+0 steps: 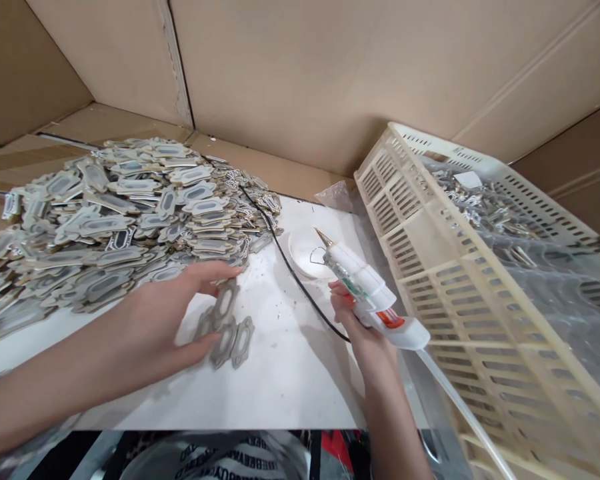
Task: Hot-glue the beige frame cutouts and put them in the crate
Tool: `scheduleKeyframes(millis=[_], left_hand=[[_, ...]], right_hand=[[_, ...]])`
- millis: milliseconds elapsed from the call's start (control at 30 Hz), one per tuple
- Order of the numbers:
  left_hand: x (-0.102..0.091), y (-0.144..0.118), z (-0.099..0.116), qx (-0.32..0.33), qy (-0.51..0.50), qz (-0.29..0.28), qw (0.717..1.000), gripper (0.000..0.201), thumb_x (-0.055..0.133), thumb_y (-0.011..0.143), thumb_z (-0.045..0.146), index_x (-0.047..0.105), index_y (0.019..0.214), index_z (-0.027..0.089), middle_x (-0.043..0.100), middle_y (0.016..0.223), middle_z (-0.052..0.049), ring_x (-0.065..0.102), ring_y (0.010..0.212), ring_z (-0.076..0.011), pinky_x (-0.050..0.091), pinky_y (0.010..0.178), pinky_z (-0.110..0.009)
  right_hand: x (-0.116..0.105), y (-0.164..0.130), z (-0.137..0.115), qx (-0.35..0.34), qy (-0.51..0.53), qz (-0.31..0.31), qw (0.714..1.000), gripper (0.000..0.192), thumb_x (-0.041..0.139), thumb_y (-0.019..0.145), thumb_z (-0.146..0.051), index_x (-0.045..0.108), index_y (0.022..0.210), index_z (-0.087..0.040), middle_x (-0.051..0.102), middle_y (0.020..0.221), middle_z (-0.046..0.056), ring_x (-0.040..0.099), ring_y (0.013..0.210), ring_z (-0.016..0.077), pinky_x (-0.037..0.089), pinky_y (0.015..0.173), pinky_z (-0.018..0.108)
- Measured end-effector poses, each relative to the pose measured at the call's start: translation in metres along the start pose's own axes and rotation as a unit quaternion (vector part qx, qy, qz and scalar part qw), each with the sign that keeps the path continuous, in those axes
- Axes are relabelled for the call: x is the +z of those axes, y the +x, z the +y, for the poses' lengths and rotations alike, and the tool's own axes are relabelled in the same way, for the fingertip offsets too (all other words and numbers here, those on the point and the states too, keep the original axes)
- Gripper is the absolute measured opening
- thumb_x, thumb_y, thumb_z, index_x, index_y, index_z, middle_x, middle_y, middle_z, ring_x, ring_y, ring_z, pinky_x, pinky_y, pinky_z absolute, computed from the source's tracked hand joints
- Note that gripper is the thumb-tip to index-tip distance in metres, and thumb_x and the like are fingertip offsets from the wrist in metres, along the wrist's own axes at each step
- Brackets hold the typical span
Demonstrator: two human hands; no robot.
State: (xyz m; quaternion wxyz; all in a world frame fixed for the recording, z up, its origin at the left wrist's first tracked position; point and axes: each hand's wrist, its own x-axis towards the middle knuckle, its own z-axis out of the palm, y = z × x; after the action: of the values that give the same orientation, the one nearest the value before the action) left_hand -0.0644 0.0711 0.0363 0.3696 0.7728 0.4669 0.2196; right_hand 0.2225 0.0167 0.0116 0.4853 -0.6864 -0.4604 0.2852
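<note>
On a white tabletop (290,373), the left hand (165,320) lies flat, fingers spread, on grey plaques (227,330) below a heap (120,213). At 3 o'clock from them, the right hand (353,317) grips a glue gun (373,297), nozzle toward 10 o'clock.

I am wearing the one camera on my head; it is looking forward and down, close over the white table (290,373).
</note>
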Motion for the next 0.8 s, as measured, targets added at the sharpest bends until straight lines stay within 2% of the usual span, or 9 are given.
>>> scheduleKeyframes(millis=[67, 133, 200, 333, 433, 567, 700, 800], left_hand=[[0.01, 0.015, 0.015, 0.002, -0.136, -0.032, 0.99, 0.062, 0.08, 0.069, 0.039, 0.058, 0.127, 0.039, 0.059, 0.136, -0.004, 0.07, 0.088, -0.0235, 0.06, 0.076, -0.034], [0.021, 0.03, 0.021, -0.043, -0.272, -0.059, 0.959, 0.071, 0.085, 0.064, 0.032, 0.054, 0.127, 0.039, 0.054, 0.139, -0.006, 0.064, 0.072, -0.0143, 0.062, 0.07, -0.034], [0.03, 0.04, 0.021, -0.085, -0.344, -0.067, 0.933, 0.078, 0.088, 0.059, 0.027, 0.053, 0.127, 0.038, 0.051, 0.139, -0.006, 0.057, 0.066, -0.0092, 0.062, 0.066, -0.033], [0.037, 0.047, 0.013, -0.129, -0.385, -0.064, 0.911, 0.072, 0.09, 0.056, 0.026, 0.059, 0.121, 0.032, 0.052, 0.133, -0.006, 0.058, 0.075, -0.0104, 0.06, 0.068, -0.03], [0.035, 0.047, 0.008, -0.158, -0.408, -0.055, 0.898, 0.072, 0.092, 0.053, 0.023, 0.061, 0.117, 0.029, 0.052, 0.134, -0.006, 0.057, 0.075, -0.0094, 0.059, 0.067, -0.027], [0.035, 0.049, 0.004, -0.154, -0.404, -0.05, 0.9, 0.072, 0.093, 0.052, 0.023, 0.061, 0.117, 0.029, 0.05, 0.139, -0.006, 0.052, 0.065, -0.0046, 0.059, 0.065, -0.027], [0.036, 0.05, 0.001, -0.148, -0.389, -0.061, 0.907, 0.068, 0.094, 0.054, 0.027, 0.063, 0.114, 0.029, 0.052, 0.139, -0.006, 0.059, 0.066, -0.0074, 0.058, 0.06, -0.025], [0.036, 0.049, 0.0, -0.157, -0.389, -0.079, 0.904, 0.067, 0.094, 0.054, 0.027, 0.065, 0.114, 0.028, 0.054, 0.135, -0.007, 0.063, 0.066, -0.0081, 0.061, 0.063, -0.026]], right_hand=[[0.0, -0.001, -0.002, 0.018, 0.028, 0.009, 0.999, 0.028, 0.072, 0.073, -0.048, 0.068, 0.07, -0.021, 0.07, 0.069, 0.004, 0.064, 0.064, 0.0216, 0.054, 0.06, 0.035], [-0.001, -0.001, -0.002, 0.017, 0.047, 0.021, 0.999, 0.027, 0.074, 0.072, -0.047, 0.065, 0.067, -0.022, 0.075, 0.082, 0.006, 0.069, 0.078, 0.0245, 0.057, 0.071, 0.037], [-0.002, 0.0, -0.001, 0.012, 0.059, 0.026, 0.998, 0.027, 0.074, 0.072, -0.046, 0.062, 0.064, -0.023, 0.076, 0.087, 0.006, 0.071, 0.087, 0.0256, 0.057, 0.077, 0.038], [-0.003, 0.0, 0.002, 0.012, 0.057, 0.029, 0.998, 0.023, 0.072, 0.075, -0.045, 0.066, 0.071, -0.024, 0.073, 0.075, 0.002, 0.071, 0.081, 0.0236, 0.055, 0.075, 0.035], [-0.002, 0.0, 0.002, 0.01, 0.053, 0.029, 0.998, 0.021, 0.072, 0.074, -0.044, 0.066, 0.071, -0.024, 0.071, 0.071, 0.001, 0.071, 0.084, 0.0251, 0.055, 0.075, 0.036], [0.0, -0.001, 0.0, 0.033, 0.067, 0.036, 0.997, 0.022, 0.073, 0.069, -0.044, 0.068, 0.076, -0.024, 0.068, 0.067, 0.0, 0.071, 0.079, 0.0255, 0.056, 0.074, 0.037], [0.001, -0.001, -0.002, 0.039, 0.072, 0.034, 0.996, 0.021, 0.073, 0.069, -0.044, 0.067, 0.073, -0.024, 0.07, 0.07, 0.001, 0.072, 0.082, 0.0259, 0.057, 0.074, 0.036], [0.002, -0.001, -0.002, 0.035, 0.076, 0.027, 0.996, 0.019, 0.073, 0.069, -0.042, 0.067, 0.071, -0.024, 0.073, 0.075, 0.002, 0.072, 0.083, 0.0254, 0.058, 0.075, 0.037]])
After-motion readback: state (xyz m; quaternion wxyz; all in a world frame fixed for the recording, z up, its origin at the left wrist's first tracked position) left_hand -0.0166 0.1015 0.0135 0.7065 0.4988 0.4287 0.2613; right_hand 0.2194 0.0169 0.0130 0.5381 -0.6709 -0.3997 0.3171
